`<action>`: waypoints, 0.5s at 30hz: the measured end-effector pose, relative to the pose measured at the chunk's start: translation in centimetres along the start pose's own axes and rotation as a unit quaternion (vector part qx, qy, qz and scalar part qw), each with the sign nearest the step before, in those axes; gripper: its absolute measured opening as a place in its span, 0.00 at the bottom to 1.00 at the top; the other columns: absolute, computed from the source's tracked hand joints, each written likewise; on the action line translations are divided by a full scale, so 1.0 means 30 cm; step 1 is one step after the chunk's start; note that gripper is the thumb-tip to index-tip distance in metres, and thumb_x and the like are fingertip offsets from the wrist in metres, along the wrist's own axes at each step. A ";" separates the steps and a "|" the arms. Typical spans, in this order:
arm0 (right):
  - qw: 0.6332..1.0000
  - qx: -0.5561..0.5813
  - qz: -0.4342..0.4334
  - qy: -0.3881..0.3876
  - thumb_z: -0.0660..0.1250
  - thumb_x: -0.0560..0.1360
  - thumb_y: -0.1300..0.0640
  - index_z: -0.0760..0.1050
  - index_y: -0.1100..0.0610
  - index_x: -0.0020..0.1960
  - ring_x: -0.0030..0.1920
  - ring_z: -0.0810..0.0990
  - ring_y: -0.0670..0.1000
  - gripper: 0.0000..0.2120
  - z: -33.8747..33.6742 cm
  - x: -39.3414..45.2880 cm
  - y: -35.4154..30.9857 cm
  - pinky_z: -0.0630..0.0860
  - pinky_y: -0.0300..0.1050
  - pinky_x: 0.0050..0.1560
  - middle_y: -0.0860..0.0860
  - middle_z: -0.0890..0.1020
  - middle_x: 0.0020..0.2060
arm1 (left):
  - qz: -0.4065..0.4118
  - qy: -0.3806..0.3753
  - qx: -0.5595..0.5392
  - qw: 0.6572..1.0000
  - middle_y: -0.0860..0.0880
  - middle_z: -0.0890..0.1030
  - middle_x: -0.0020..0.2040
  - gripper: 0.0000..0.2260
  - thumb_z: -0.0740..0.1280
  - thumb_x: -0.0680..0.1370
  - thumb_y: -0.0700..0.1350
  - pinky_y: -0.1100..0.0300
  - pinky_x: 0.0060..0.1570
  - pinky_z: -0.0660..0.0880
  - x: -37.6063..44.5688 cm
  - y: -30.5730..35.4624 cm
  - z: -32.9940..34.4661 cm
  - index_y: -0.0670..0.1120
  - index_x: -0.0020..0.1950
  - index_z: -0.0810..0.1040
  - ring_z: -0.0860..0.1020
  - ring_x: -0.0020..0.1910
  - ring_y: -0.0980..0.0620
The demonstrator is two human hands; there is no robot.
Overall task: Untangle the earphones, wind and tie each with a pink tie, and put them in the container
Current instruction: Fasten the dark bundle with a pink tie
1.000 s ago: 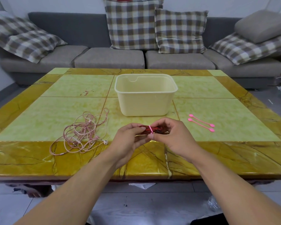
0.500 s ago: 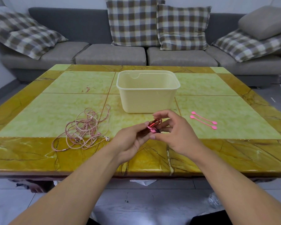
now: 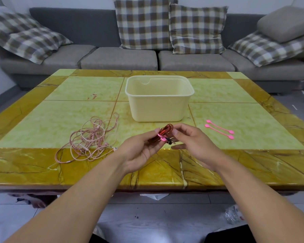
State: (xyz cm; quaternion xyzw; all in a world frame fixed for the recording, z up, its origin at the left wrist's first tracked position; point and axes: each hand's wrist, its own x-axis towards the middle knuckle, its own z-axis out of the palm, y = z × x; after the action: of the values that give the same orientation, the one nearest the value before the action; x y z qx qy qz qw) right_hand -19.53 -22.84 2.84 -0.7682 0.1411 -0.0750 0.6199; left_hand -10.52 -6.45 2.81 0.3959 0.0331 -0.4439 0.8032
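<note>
Both hands' grip (image 3: 165,137) on red earphones (image 3: 166,131)

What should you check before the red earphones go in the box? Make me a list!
1. Red earphones wound into a bundle: ok.
2. Pink tie wrapped round the bundle: ok, though whether it is fastened tight, cannot tell.
3. Bundle held safely: ok, the left hand grips it; the right hand pinches its top end.
4. Plug tucked in: not ok, it sticks out of the bundle.
5. Container open and close behind the hands: ok.
6. All earphones done: not ok, the pink earphones still lie tangled on the table, with two spare ties waiting.
</note>
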 end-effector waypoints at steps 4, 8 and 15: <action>0.998 0.018 0.049 -0.035 0.58 0.85 0.56 0.82 0.56 0.59 0.56 0.83 0.54 0.13 -0.004 -0.007 -0.005 0.80 0.59 0.60 0.53 0.86 0.55 | -0.001 -0.040 0.079 0.996 0.38 0.84 0.53 0.13 0.70 0.74 0.39 0.62 0.47 0.82 -0.012 0.009 -0.002 0.33 0.55 0.82 0.83 0.44 0.51; 0.994 0.007 0.066 -0.081 0.60 0.85 0.55 0.83 0.54 0.58 0.57 0.83 0.49 0.13 -0.022 -0.016 -0.016 0.77 0.55 0.63 0.51 0.86 0.55 | -0.018 -0.071 0.147 0.986 0.39 0.84 0.53 0.16 0.69 0.74 0.39 0.63 0.44 0.82 -0.029 0.027 -0.010 0.32 0.59 0.80 0.83 0.46 0.52; 0.983 0.025 0.092 -0.158 0.63 0.83 0.56 0.81 0.61 0.52 0.53 0.81 0.53 0.11 -0.040 -0.027 -0.009 0.78 0.56 0.60 0.58 0.85 0.51 | -0.028 -0.100 0.199 0.974 0.38 0.82 0.56 0.18 0.67 0.76 0.39 0.65 0.44 0.80 -0.050 0.041 -0.018 0.30 0.63 0.77 0.83 0.47 0.52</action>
State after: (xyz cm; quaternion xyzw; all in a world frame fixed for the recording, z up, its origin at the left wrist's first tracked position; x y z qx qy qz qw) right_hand -20.63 -23.65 3.42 -0.7384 0.1090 0.1010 0.6577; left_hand -10.36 -4.68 3.79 0.5007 -0.1252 -0.5013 0.6945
